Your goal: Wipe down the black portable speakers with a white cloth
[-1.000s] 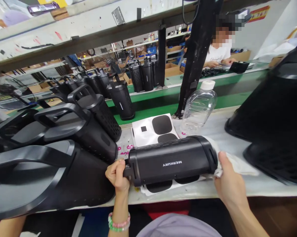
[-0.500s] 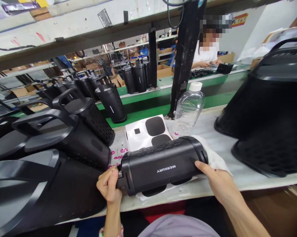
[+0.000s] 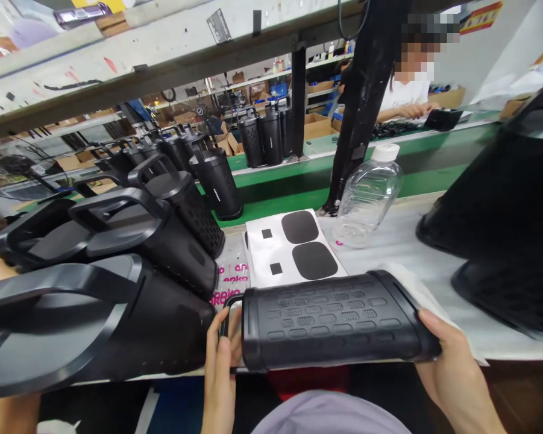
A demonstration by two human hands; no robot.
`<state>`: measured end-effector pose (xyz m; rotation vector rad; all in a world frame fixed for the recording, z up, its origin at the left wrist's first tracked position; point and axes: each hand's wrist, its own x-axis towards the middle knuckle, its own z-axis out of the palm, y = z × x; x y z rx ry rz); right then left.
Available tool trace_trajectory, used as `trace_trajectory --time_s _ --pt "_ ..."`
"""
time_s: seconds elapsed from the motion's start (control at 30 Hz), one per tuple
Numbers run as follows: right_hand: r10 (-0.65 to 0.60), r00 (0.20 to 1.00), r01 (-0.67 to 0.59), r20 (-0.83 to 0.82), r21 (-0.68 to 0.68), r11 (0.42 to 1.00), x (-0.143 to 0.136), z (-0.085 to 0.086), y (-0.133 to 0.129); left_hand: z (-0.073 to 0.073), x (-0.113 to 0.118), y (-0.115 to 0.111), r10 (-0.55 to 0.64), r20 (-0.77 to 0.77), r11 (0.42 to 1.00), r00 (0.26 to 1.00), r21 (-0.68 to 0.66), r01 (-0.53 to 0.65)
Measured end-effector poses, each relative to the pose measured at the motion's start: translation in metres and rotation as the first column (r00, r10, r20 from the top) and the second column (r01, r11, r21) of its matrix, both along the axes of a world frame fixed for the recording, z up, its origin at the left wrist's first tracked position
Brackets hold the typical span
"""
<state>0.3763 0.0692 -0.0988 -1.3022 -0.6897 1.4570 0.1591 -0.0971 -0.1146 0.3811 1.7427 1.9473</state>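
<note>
Held above the white-topped counter's (image 3: pixel 402 235) near edge is an oblong black plastic housing with a slotted face (image 3: pixel 329 319), long axis roughly along that edge, its black loop handle (image 3: pixel 232 297) pointing left. The left hand (image 3: pixel 220 361) curls fingers through the handle; the right hand (image 3: pixel 454 361) clasps the base end.

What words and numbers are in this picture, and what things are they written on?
"MERKURY": small and white, on the black case beyond the sticker sheet.
"anko": pink, more than once, on the table cover.
Too small or blurred: the shelf label, the writing on the white shirt, the red-and-yellow sign, letters on a far case.
The held case shows no words on this side.
</note>
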Motion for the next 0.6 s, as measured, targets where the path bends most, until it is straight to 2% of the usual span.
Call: trace_trajectory --time_s 0.07,0.13,0.23,0.3,0.37,0.4,0.43,0.47,0.5,0.53,0.6 --pt "-0.051 0.990 0.037 0.131 0.103 0.994 -0.002 0.003 -0.001 0.006 0.007 0.004 0.030 0.193 0.999 0.981 0.022 -0.035" --pt "-0.094 0.954 0.027 0.284 0.232 0.972 -0.003 0.008 0.002 0.007 0.011 0.010 0.079 0.234 0.991 0.969 0.084 -0.101" --pt "-0.061 0.861 -0.171 0.505 0.401 0.900 -0.004 0.018 0.014 0.000 0.011 0.016 0.110 0.266 0.973 0.958 0.168 -0.158" --pt "-0.018 0.761 -0.303 0.649 0.379 0.874 -0.006 0.023 0.024 -0.004 0.009 0.019 0.120 0.264 0.970 0.957 0.176 -0.170" --pt "0.002 0.682 -0.358 0.731 0.332 0.873 -0.013 0.026 0.027 -0.006 0.007 0.020 0.141 0.246 0.970 0.959 0.161 -0.184" --pt "-0.028 0.650 -0.381 0.760 0.358 0.852 -0.019 0.025 0.025 -0.007 0.005 0.020 0.145 0.237 0.971 0.961 0.152 -0.184" --pt "-0.089 0.618 -0.418 0.781 0.423 0.804 -0.026 0.025 0.019 -0.009 0.004 0.020 0.150 0.224 0.972 0.963 0.143 -0.185" --pt "-0.165 0.587 -0.480 0.793 0.505 0.718 -0.035 0.023 0.010 -0.010 0.003 0.019 0.152 0.207 0.974 0.967 0.133 -0.182" --pt "-0.230 0.560 -0.569 0.796 0.571 0.591 -0.046 0.021 -0.002 -0.012 0.001 0.018 0.156 0.176 0.977 0.972 0.114 -0.177" --pt "-0.280 0.543 -0.665 0.791 0.609 0.432 -0.058 0.020 -0.016 -0.014 0.000 0.017 0.163 0.100 0.983 0.982 0.072 -0.171" --pt "-0.246 0.502 -0.850 0.829 0.526 0.038 -0.082 0.020 -0.043 -0.017 -0.004 0.013 0.162 -0.153 0.984 0.975 -0.049 -0.171"
